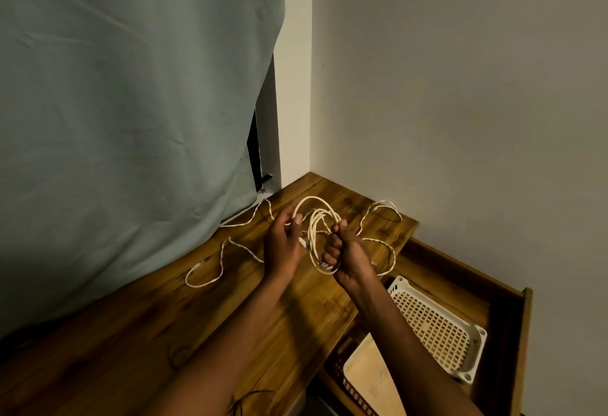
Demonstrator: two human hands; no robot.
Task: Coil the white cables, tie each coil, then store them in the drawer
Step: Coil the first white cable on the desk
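white cable coil (320, 241) in right hand's (345, 251) fist, left hand's (284, 244) fingers pinching its loop

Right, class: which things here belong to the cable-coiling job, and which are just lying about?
Job:
coil, gripped by the right hand
left hand, guiding a loop
loose cable on the desk
open drawer

Lying about:
curtain
white basket in the drawer
board in the drawer

Both forearms are bare up to the frame edge, no sleeves showing; the left hand (283, 244) and right hand (345, 251) wear nothing.
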